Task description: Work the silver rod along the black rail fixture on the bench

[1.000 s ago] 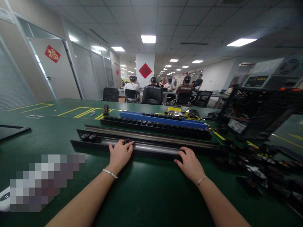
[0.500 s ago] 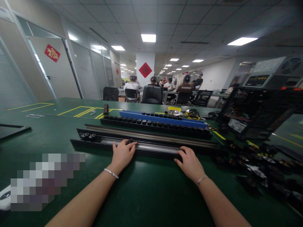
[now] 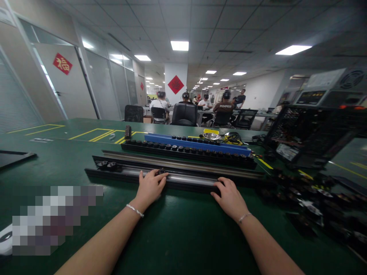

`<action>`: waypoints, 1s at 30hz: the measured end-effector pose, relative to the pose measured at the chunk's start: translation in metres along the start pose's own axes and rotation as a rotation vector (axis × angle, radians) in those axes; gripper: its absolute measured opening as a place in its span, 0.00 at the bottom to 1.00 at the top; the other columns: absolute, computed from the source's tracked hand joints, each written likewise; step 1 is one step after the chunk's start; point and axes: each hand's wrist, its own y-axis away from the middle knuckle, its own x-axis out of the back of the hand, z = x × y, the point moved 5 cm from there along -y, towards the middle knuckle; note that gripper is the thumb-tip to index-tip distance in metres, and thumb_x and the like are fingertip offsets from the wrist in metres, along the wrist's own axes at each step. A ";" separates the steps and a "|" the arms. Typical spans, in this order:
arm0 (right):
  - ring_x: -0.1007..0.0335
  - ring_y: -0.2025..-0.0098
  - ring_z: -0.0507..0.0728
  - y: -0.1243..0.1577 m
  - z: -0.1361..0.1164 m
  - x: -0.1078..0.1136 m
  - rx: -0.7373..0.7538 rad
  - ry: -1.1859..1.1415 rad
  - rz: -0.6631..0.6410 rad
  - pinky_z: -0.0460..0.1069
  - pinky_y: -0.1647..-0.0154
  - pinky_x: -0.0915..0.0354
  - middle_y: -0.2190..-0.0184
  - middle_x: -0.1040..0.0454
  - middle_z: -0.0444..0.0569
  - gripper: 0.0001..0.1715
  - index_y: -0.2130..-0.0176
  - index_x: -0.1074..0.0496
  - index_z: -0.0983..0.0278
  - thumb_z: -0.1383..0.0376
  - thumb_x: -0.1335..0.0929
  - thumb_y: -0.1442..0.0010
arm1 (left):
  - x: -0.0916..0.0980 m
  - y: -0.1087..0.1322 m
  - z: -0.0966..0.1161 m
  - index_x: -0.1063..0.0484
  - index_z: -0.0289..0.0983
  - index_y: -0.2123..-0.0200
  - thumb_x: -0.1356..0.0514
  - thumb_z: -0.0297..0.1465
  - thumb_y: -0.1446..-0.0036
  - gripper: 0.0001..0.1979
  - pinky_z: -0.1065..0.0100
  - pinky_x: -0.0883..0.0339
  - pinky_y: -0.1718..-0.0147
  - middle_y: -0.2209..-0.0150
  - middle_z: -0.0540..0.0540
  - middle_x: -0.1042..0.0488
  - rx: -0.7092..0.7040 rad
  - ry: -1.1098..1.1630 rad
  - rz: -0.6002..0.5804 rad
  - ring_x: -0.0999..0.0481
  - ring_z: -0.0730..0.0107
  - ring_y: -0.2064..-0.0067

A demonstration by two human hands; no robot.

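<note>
A long black channel with a shiny metal inner floor (image 3: 192, 179) lies crosswise on the table before me. My left hand (image 3: 151, 186) is closed around a small dark part (image 3: 162, 172) inside it, mostly hidden by the fingers. Near the channel's right part, my right hand (image 3: 229, 194) grips the front wall, thumb outside and fingers over the top edge. Two small black roller-like pieces (image 3: 111, 165) sit in the channel's left end. Directly behind lies a second, similar channel (image 3: 177, 162).
Farther back are a black strip with a row of round pieces (image 3: 183, 150) and a blue rail (image 3: 197, 144). A metal bowl (image 3: 211, 136) stands behind them. Loose black parts (image 3: 312, 202) are heaped at right, below an open computer case (image 3: 295, 130). A pixelated object lies at left.
My left hand has slid slightly to the right along the channel with the small dark part. My right hand keeps its place on the channel wall.
</note>
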 end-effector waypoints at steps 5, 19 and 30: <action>0.43 0.46 0.63 0.000 0.000 0.000 -0.001 -0.008 -0.005 0.58 0.48 0.39 0.51 0.35 0.57 0.16 0.59 0.28 0.65 0.60 0.34 0.46 | 0.000 0.000 0.001 0.29 0.53 0.54 0.51 0.37 0.41 0.15 0.38 0.59 0.45 0.50 0.43 0.30 -0.007 0.019 -0.008 0.34 0.60 0.46; 0.43 0.46 0.63 0.000 0.003 -0.002 0.015 -0.035 0.012 0.59 0.48 0.41 0.52 0.33 0.56 0.15 0.59 0.28 0.62 0.60 0.35 0.46 | -0.003 0.001 0.007 0.30 0.54 0.53 0.50 0.38 0.41 0.15 0.38 0.62 0.44 0.48 0.47 0.30 -0.106 0.084 -0.076 0.34 0.60 0.46; 0.44 0.46 0.63 0.000 0.000 -0.002 0.031 -0.015 0.011 0.58 0.46 0.43 0.53 0.31 0.55 0.16 0.58 0.28 0.65 0.60 0.35 0.45 | -0.002 0.002 0.009 0.31 0.54 0.52 0.51 0.38 0.41 0.16 0.38 0.63 0.44 0.47 0.49 0.31 -0.154 0.106 -0.112 0.33 0.60 0.47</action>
